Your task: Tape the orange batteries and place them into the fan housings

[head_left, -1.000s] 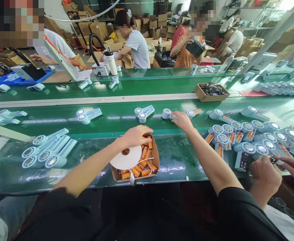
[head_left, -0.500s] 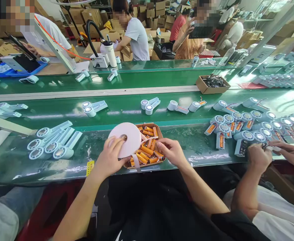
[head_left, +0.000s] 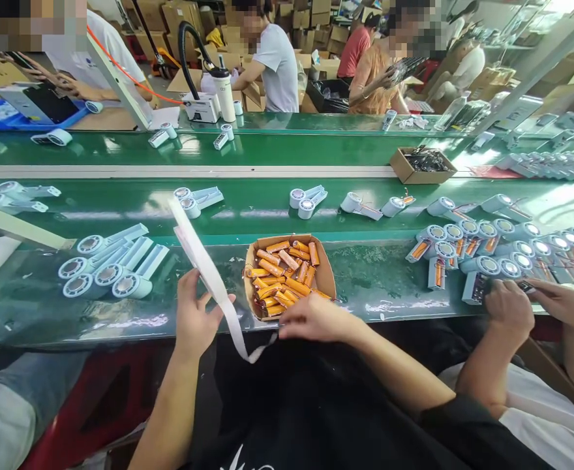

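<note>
My left hand [head_left: 196, 313] grips a roll of white tape [head_left: 196, 251], now seen nearly edge-on and tilted above the bench. From the roll a loose strip [head_left: 237, 333] hangs in a loop in front of my body and runs to my right hand [head_left: 316, 318]. The fingers of that hand are pinched on the strip's end. Just beyond my right hand sits a cardboard box [head_left: 329, 264] holding many orange cylindrical batteries [head_left: 287, 269], some with dark ends.
Light-blue fan housings [head_left: 128, 282] lie at the left, and more with batteries fitted [head_left: 436, 271] crowd the right. A co-worker's hands [head_left: 509, 310] work there. Across the green bench [head_left: 365, 261] stands a box of dark parts [head_left: 421, 166]. Other people are behind it.
My left hand has turned the tape roll from face-on to edge-on and moved it left, off the battery box. My right hand has drawn down and toward me, with the strip now longer.
</note>
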Tool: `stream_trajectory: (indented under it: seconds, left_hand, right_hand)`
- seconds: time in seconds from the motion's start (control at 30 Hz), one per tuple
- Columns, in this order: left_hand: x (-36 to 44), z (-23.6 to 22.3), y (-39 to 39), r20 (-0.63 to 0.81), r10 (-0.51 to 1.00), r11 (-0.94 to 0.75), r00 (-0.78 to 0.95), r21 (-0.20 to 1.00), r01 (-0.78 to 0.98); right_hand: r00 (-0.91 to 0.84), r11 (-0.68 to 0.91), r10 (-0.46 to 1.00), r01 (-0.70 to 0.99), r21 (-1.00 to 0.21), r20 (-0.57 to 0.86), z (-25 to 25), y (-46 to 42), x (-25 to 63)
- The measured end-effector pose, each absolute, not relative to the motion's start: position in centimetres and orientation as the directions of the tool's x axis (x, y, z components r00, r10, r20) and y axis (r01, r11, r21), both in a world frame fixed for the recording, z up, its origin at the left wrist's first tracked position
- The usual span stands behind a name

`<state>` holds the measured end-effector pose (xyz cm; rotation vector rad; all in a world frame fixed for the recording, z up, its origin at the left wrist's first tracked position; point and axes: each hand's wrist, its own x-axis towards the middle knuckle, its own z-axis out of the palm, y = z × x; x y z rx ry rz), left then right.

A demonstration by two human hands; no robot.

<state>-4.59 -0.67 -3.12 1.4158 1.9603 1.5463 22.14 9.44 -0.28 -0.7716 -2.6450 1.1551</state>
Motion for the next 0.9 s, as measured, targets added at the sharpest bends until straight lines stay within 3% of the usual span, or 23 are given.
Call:
stream_trajectory:
  seconds: [0.07,0.17,0.23,0.37,0.53,0.6,0.7,0.77,0.83,0.9]
  left_hand:
    - [-3.7,-3.6,-0.6,0.340,0.814,-0.024,-0.470,0.829,0.559]
    - [-2.2,-4.2,-0.2,0.358,0.856,-0.009,-0.374,0.734,0.679]
    - [-1.6,-4.3,0.0,0.384,0.873,-0.021,-0.301,0.647,0.762]
    - [-1.2,-4.4,0.4,0.449,0.867,-0.056,-0.217,0.521,0.852]
    - [-0.8,-4.4,0.9,0.491,0.855,-0.103,-0.165,0.474,0.874]
    - [-0.6,-4.5,1.0,0.507,0.848,-0.114,-0.154,0.459,0.881]
    - [-0.7,-4.6,0.6,0.533,0.835,-0.143,-0.136,0.448,0.883]
    - [-0.9,-4.6,0.2,0.553,0.823,-0.153,-0.129,0.434,0.888]
    - [-1.1,-4.6,-0.2,0.560,0.819,-0.147,-0.124,0.414,0.898]
    - [-1.1,-4.4,-0.5,0.558,0.823,-0.141,-0.112,0.391,0.910]
  right_hand:
    - [-0.720,0.578,0.693,0.579,-0.575,-0.029,0.0,12.0,20.9]
    - [-0.598,0.529,0.799,0.746,-0.404,-0.060,0.6,15.9,18.9]
    - [-0.572,0.477,0.811,0.768,-0.427,-0.123,0.9,17.6,18.5]
    - [-0.540,0.409,0.839,0.710,-0.573,-0.071,0.9,18.6,19.4]
    - [-0.595,0.502,0.791,0.766,-0.401,-0.146,0.3,18.2,18.1]
    - [-0.598,0.488,0.789,0.751,-0.444,-0.144,0.1,18.5,17.8]
    - [-0.557,0.279,0.822,0.578,-0.767,-0.120,0.1,19.0,19.1]
    - [-0.516,0.028,0.849,0.261,-0.965,-0.115,0.2,18.8,20.6]
    - [-0.484,-0.142,0.870,-0.063,-0.988,-0.094,0.4,18.0,22.0]
    - [-0.426,-0.184,0.904,-0.292,-0.939,-0.045,0.6,16.7,22.7]
